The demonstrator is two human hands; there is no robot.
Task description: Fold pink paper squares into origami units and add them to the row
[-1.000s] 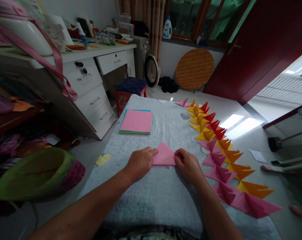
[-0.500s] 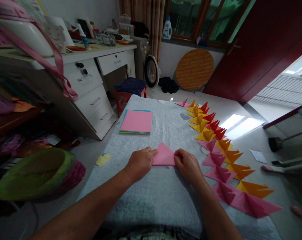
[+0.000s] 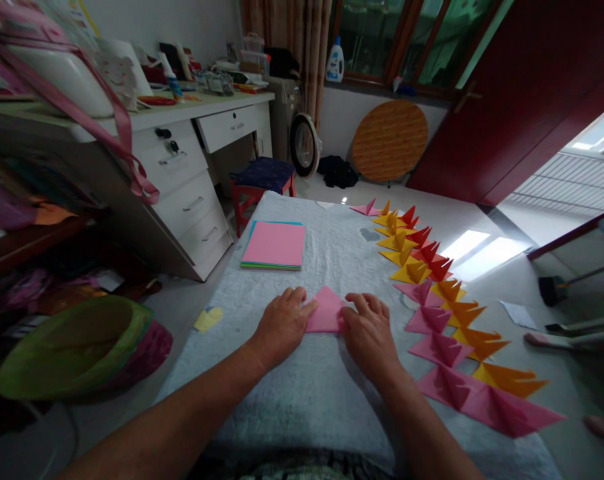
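Note:
A folded piece of pink origami paper point(image 3: 325, 313) lies on the cloth-covered table in front of me, its point facing away and its straight edge toward me. My left hand point(image 3: 285, 320) holds the left side, with the thumb on top of the paper and the other fingers bent. Over the right corner, my right hand point(image 3: 369, 330) presses the paper with its thumb side, fingers curled and slightly raised. That corner is hidden under the hand. Beyond my left hand sits a stack of square coloured paper point(image 3: 275, 245), pink on top.
Rows of folded paper pieces point(image 3: 439, 347) in pink, yellow, orange and red line the table's right side. A yellow patch point(image 3: 209, 319) shows at the left edge. A stool point(image 3: 263, 177), a desk point(image 3: 182, 153) and a green-lined basket point(image 3: 77, 347) stand around the table.
My right hand has shifted left from the paper's right corner onto its face, and its fingers have lifted and loosened. The left hand's fingers have risen a little.

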